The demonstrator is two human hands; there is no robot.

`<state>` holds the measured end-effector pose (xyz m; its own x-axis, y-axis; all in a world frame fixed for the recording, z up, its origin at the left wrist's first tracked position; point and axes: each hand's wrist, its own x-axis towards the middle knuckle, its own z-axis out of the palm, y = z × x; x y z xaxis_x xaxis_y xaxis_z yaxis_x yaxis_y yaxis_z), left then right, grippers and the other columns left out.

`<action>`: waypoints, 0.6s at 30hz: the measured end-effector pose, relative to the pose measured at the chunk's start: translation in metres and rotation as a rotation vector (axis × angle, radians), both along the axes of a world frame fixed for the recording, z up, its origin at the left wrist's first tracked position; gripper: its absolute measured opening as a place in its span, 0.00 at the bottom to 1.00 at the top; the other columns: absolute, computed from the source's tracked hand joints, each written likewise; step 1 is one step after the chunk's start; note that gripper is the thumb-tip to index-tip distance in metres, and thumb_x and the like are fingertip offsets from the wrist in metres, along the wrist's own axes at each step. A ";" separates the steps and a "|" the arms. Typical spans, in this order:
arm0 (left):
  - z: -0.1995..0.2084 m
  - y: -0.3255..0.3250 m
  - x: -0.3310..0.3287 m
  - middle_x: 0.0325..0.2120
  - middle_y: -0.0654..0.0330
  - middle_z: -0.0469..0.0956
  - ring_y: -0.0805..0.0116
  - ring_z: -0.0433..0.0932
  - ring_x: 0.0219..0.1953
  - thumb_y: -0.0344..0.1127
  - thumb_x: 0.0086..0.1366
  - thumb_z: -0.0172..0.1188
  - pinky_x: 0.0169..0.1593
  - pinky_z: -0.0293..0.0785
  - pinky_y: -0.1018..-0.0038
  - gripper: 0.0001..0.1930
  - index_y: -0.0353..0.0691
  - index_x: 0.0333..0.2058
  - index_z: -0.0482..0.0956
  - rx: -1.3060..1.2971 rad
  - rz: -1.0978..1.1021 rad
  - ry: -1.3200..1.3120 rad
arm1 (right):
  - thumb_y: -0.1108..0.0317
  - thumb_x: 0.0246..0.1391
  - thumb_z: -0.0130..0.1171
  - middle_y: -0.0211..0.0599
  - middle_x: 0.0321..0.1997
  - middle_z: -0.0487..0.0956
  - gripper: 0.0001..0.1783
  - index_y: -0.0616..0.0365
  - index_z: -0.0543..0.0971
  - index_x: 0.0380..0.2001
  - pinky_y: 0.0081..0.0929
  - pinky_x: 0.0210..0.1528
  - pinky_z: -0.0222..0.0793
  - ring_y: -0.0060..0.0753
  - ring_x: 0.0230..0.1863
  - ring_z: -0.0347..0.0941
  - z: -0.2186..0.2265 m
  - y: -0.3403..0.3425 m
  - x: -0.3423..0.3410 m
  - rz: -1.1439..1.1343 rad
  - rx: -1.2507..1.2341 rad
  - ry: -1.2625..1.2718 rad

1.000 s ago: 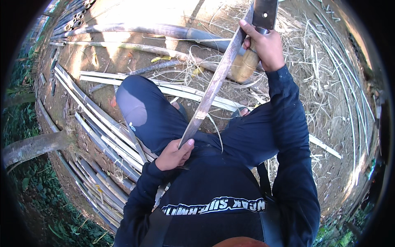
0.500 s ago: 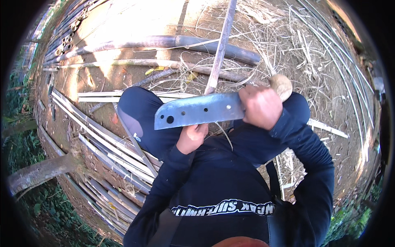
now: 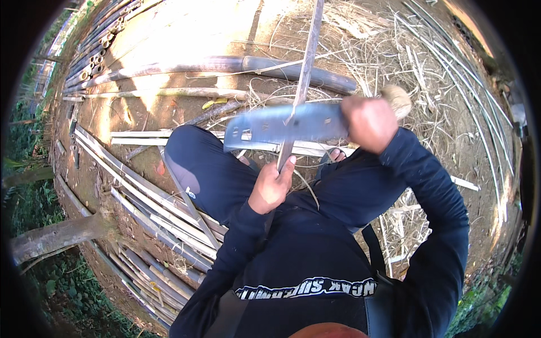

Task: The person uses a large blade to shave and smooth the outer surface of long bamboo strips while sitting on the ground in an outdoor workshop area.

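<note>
My right hand [image 3: 369, 124] is closed round the pale wooden handle [image 3: 398, 101] of a machete. Its broad, dark steel machete blade [image 3: 262, 125], pierced with several holes, points left and is smeared by motion. Crossing the blade is a long, narrow bamboo strip [image 3: 307, 67], which runs away from me toward the far edge. My left hand [image 3: 273, 186] grips the near end of this strip, thumb along it, just on my side of the blade. A light sliver shows where strip and blade cross; whether the edge bites into the strip I cannot tell.
Beyond my crossed legs lies a thick dark bamboo pole [image 3: 214, 65]. Split bamboo strips [image 3: 158, 191] are laid out at the left, near a tree trunk [image 3: 56, 236]. Thin curled shavings [image 3: 389, 62] cover the ground at the right. Cut bamboo poles [image 3: 104, 42] are stacked far left.
The machete has moved away from my body and a little right along the strip. My left hand, partly behind the blade before, now shows fully with the strip's near end.
</note>
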<state>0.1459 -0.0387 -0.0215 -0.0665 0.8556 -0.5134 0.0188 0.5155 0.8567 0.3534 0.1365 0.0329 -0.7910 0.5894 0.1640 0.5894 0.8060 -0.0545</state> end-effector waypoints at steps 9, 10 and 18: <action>0.004 -0.007 0.012 0.13 0.71 0.58 0.82 0.55 0.11 0.48 0.74 0.50 0.14 0.53 0.80 0.20 0.45 0.24 0.63 -0.070 -0.054 -0.084 | 0.70 0.37 0.61 0.49 0.26 0.80 0.08 0.61 0.78 0.25 0.43 0.31 0.78 0.48 0.25 0.80 0.004 0.002 0.006 0.086 -0.006 -0.026; 0.006 -0.014 0.010 0.13 0.71 0.58 0.82 0.55 0.11 0.48 0.74 0.50 0.14 0.53 0.80 0.20 0.44 0.24 0.62 -0.093 -0.057 -0.116 | 0.70 0.38 0.61 0.49 0.25 0.80 0.08 0.61 0.78 0.25 0.43 0.31 0.78 0.48 0.25 0.80 0.008 0.014 0.011 0.007 0.029 -0.039; 0.014 -0.017 0.013 0.13 0.72 0.57 0.83 0.52 0.11 0.48 0.74 0.49 0.14 0.49 0.79 0.20 0.45 0.24 0.62 -0.133 -0.098 -0.211 | 0.71 0.37 0.62 0.48 0.25 0.80 0.09 0.61 0.77 0.25 0.42 0.32 0.78 0.49 0.28 0.81 0.017 0.008 0.019 -0.029 -0.066 -0.065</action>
